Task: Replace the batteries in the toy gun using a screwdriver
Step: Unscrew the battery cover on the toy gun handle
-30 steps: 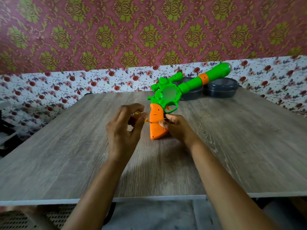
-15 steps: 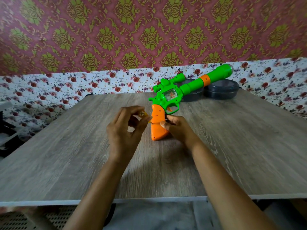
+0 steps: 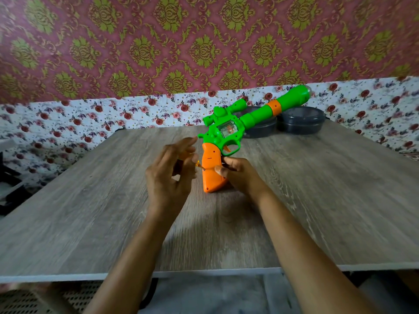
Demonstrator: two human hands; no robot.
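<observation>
Screwdriver, pinched in the left hand, touches the orange grip of the toy gun — the right hand clasps it, butt down on the bench.

Table: one. Gun: one, carrying one scope, one clear window, one trigger, one orange grip and one orange band on its single barrel. Hands: two, the left hand and the right hand, each on one bare forearm. Screwdriver: apparently one, though the left hand hides all but a small yellow-orange end. Dark round containers: two, container a and container b, each with one lid. Wall coverings: two, one damask paper and one floral paper.
</observation>
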